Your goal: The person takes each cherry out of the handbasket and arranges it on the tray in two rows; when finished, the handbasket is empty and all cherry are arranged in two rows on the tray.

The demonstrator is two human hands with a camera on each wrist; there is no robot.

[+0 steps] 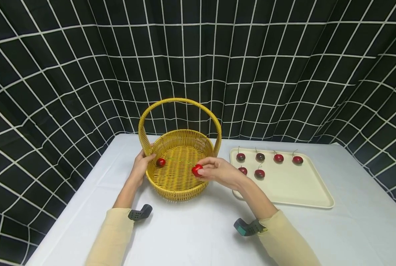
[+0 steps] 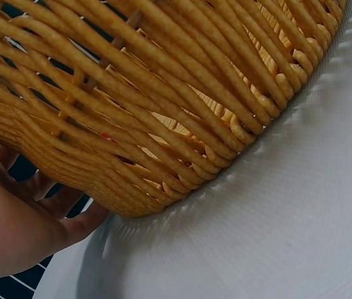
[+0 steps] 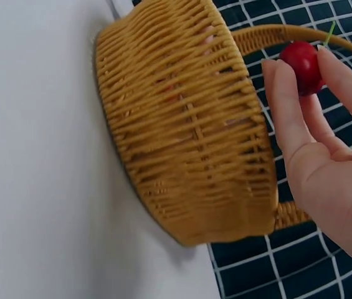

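A yellow woven basket (image 1: 177, 192) with a tall arched handle stands on the white table. My left hand (image 1: 140, 165) grips its left rim at the foot of the handle, thumb over the edge; the left wrist view shows the fingers (image 2: 82, 223) against the outer wall. Between thumb and fingertips, my right hand (image 1: 222, 173) pinches a red cherry (image 1: 197, 170) over the right part of the basket's opening. A green stem sticks out from this cherry (image 3: 303, 67) in the right wrist view. Inside the basket, a dark red cherry (image 1: 160, 162) lies near the left wall.
Right of the basket lies a cream tray (image 1: 294, 188) with several stemmed cherries, red to nearly black, in two rows toward its back and left. A black curtain (image 1: 257, 74) with white grid lines surrounds the table's (image 1: 191, 232) back and sides.
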